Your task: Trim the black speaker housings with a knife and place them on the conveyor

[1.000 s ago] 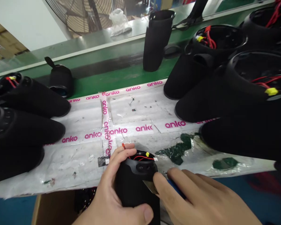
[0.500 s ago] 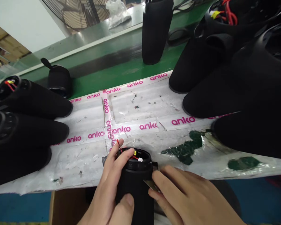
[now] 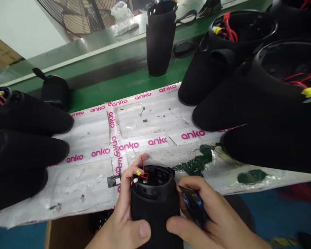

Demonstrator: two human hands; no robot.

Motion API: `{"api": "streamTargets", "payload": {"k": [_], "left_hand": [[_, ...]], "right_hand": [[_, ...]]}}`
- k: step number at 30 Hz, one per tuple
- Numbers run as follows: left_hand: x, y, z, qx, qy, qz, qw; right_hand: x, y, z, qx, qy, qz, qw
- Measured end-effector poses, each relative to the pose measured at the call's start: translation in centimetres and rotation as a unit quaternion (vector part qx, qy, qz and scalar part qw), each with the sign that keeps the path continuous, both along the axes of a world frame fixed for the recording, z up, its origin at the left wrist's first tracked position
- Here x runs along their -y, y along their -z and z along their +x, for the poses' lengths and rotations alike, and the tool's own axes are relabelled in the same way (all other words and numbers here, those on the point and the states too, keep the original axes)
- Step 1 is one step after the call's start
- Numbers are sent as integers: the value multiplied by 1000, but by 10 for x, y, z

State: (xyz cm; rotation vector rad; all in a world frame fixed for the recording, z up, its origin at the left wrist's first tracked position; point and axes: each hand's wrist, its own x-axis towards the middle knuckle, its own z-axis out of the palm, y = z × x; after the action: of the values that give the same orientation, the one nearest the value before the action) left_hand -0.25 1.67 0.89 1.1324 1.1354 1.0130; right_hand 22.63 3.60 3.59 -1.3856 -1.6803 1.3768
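A black fabric-covered cylinder (image 3: 155,204) stands upright at the bench's near edge, its open top showing red wires (image 3: 143,173) with small yellow and white connectors. My left hand (image 3: 124,221) is wrapped round its left side, with the thumb on the front and the fingertips by the wires at the rim. My right hand (image 3: 212,218) presses its thumb against the cylinder's right side and grips a blue-handled flat metal blade (image 3: 193,200).
Taped plastic sheet (image 3: 150,131) printed "anko" covers the bench. Several black cylinders lie at the left (image 3: 28,138) and stand at the right (image 3: 264,107). One cylinder (image 3: 159,38) stands on the green belt (image 3: 114,86). A fan (image 3: 75,14) is behind. A cardboard box (image 3: 64,235) sits below.
The blade has come off the cylinder's side and now sits curled in my right hand, whose thumb now presses the body. The cylinder has turned, wires and connectors shifting to the rim's left.
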Motion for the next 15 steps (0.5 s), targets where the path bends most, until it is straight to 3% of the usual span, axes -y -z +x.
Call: {"api": "streamTargets", "payload": {"k": [4, 8, 15], "left_hand": [[3, -18, 3, -195, -42, 27, 980], [6, -37, 7, -242, -37, 40, 969], [8, -22, 12, -240, -39, 78, 967]], "right_hand": [[-4, 4, -5, -16, 8, -56, 998], [-3, 2, -8, -12, 1, -40, 999], [3, 6, -13, 7, 15, 34, 999]]}}
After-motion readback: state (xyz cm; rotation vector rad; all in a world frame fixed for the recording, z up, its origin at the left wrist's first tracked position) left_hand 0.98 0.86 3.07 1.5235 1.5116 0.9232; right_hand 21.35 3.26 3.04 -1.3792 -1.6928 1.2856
